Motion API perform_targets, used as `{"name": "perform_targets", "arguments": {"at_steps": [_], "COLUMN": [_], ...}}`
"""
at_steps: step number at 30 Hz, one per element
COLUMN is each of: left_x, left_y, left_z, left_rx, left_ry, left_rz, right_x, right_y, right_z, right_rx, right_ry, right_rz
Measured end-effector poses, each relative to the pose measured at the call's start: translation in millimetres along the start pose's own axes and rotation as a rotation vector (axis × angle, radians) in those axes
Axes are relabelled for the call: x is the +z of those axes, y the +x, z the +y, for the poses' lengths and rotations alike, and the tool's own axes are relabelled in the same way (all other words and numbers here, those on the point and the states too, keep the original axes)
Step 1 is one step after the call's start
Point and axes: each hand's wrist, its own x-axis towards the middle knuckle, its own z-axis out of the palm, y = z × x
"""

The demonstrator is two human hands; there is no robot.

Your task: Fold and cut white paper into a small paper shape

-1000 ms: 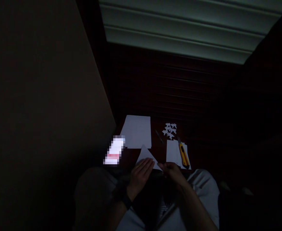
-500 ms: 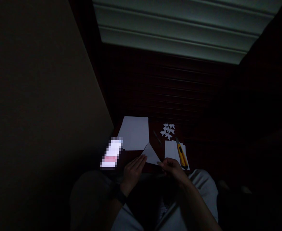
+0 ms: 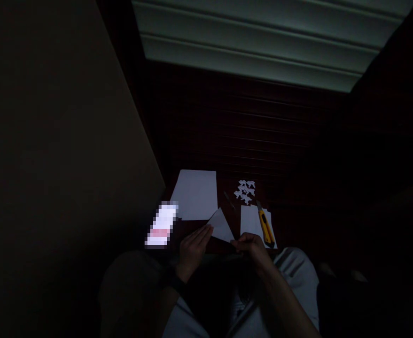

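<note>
A white sheet of paper (image 3: 221, 225), folded to a triangle, lies at the table's near edge with its peak pointing away from me. My left hand (image 3: 194, 246) rests on its left side, fingers stretched out and lying flat. At the lower right corner, my right hand (image 3: 251, 245) pinches the paper between thumb and fingers. Just right of that hand, a yellow utility knife (image 3: 266, 228) lies on a stack of white paper pieces (image 3: 249, 219). A thin pen-like tool (image 3: 229, 201) lies beyond the triangle.
A large white sheet (image 3: 196, 195) covers the table's back left. Several small white folded or cut paper shapes (image 3: 245, 191) sit at the back right. A lit screen (image 3: 162, 224), pixelated, is at the left edge. A wall (image 3: 121, 155) rises on the left; the scene is dim.
Both hands stay on the folded paper; the right fingers have closed in slightly at its corner and shifted a little left. The rest has only drifted slightly with the camera.
</note>
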Motion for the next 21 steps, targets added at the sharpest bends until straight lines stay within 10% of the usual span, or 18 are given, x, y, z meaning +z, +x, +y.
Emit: {"name": "perform_targets", "arguments": {"at_steps": [21], "left_x": [-2.0], "left_y": [8.9], "left_z": [3.8], "left_rx": [-0.098], "left_ry": [-0.068], "left_rz": [0.013], "right_x": [4.9], "right_y": [-14.4], "right_z": [-21.6], "right_rx": [0.022], "right_ry": [0.065], "right_rz": [-0.045]}}
